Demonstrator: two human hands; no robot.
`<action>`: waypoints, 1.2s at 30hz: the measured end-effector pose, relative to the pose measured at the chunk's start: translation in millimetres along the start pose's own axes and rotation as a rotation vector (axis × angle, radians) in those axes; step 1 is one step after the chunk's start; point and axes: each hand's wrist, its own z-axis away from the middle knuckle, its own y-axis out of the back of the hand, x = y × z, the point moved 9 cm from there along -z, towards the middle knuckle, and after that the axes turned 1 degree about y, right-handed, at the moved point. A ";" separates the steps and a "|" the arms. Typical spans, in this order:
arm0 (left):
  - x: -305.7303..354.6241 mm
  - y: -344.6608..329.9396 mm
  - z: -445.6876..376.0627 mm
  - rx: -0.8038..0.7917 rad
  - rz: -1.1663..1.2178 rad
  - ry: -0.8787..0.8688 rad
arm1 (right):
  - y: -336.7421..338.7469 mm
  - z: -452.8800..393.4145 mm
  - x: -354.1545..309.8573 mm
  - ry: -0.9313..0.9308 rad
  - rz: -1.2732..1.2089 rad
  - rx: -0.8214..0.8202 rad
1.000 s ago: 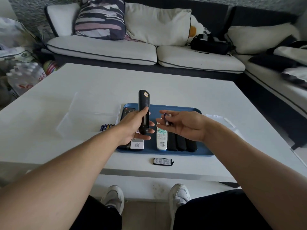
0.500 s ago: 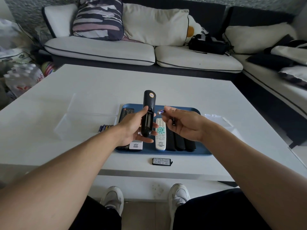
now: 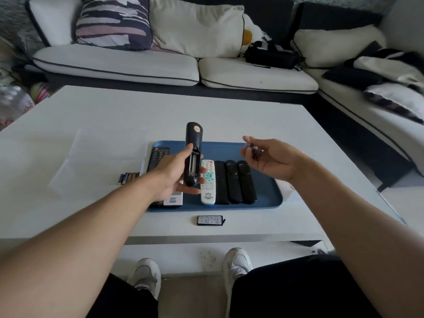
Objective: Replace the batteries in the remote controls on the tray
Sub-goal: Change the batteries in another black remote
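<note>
White bench (image 3: 114, 115), frame centre: left hand (image 3: 174, 173) grips black remote (image 3: 193, 154), bay open. Right hand (image 3: 270, 159) fingers loosely curled, small dark item, likely battery (image 3: 253, 152). Next: seat battery, check polarity.

Soft, even daylight, rather dim. Pale sheen on the white table (image 3: 114, 115), weak shadows only. Strong wide-angle bending at the edges. Motion blur on the right hand (image 3: 273, 158), perhaps holding something small and dark.

Seven remotes (image 3: 207, 182), one blue tray (image 3: 266, 191), one loose battery cover (image 3: 210, 220), two hands (image 3: 171, 174).
</note>
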 end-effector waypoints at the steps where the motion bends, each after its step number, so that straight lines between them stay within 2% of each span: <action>1: 0.4 -5.2 -2.6 -0.007 0.004 0.000 | 17.3 0.0 -10.9 0.028 -0.015 0.042; 5: 2.6 -35.3 -14.5 -0.044 -0.010 -0.016 | 86.4 7.3 -36.9 0.078 0.112 0.218; 10: 9.1 -68.4 -27.3 -0.049 0.021 -0.045 | 141.5 19.6 -55.9 0.136 0.698 0.474; 13: 11.5 -82.6 -32.6 -0.058 0.032 -0.064 | 151.1 16.5 -62.3 0.131 0.908 0.524; 14: 11.2 -86.0 -35.0 -0.056 0.032 -0.065 | 149.2 16.4 -63.4 0.120 1.029 0.521; 16: 10.7 -93.0 -39.5 -0.052 0.025 -0.070 | 148.6 10.3 -64.5 0.070 1.577 0.491; 18: 9.5 -97.5 -44.0 -0.046 0.018 -0.071 | 149.3 9.4 -66.9 0.059 1.453 0.475; 22: 5.7 -101.0 -53.1 -0.033 0.001 -0.062 | 140.4 7.0 -76.0 0.043 1.721 0.386; 26: 3.8 -103.5 -57.4 -0.028 -0.003 -0.062 | 140.3 3.3 -71.2 0.095 1.794 0.291; 31: 3.5 -109.6 -60.1 -0.020 -0.009 -0.066 | 140.1 3.4 -71.0 0.155 1.927 0.297; 36: 3.1 -115.3 -58.2 -0.030 -0.021 -0.066 | 136.3 4.8 -62.3 0.081 2.028 0.193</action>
